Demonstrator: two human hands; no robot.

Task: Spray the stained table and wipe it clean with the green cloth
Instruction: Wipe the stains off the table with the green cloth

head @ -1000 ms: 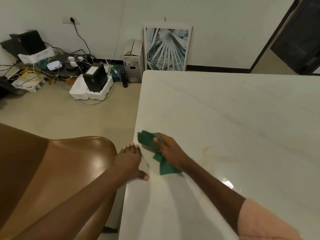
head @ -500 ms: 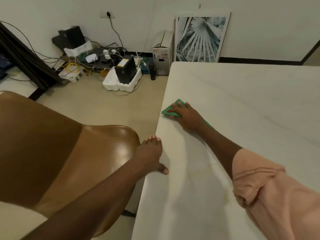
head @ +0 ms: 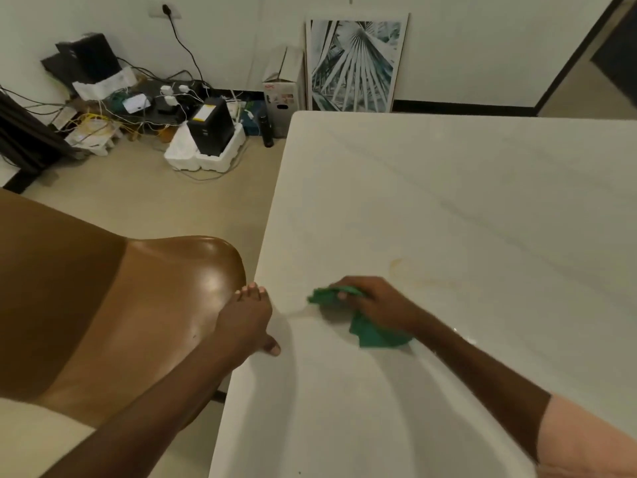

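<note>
- Near the left edge of the table (head: 448, 188), your right hand (head: 374, 303) presses the green cloth (head: 374, 334) flat on the surface; the fingers curl over the bunched front of the cloth and grasp it.
- Your left hand (head: 246, 320) braces on the table edge with fingers extended and relaxed, thumb on the top surface, holding nothing.
- Beyond the right hand, a faint yellowish stain (head: 418, 276) shows on the white surface, just beside the knuckles. Judge this mark as not yet wiped away.
- Wet glints appear on the surface next to your right forearm. Judge the spraying step as likely done for this zone; no spray bottle is in view to confirm it.
- Remaining work, as a judgement: pass the cloth over the stain until no trace shows, then check the rest of the surface.
- Containers: a white foam tray (head: 210, 155) on the floor holds a black box-shaped unit (head: 210, 127) standing upright in it.
- A cardboard box (head: 284, 98) stands against the wall, beside a framed picture (head: 355, 63); its contents cannot be seen.
- A brown chair (head: 138, 305) sits beside the table edge, under your left forearm.
</note>
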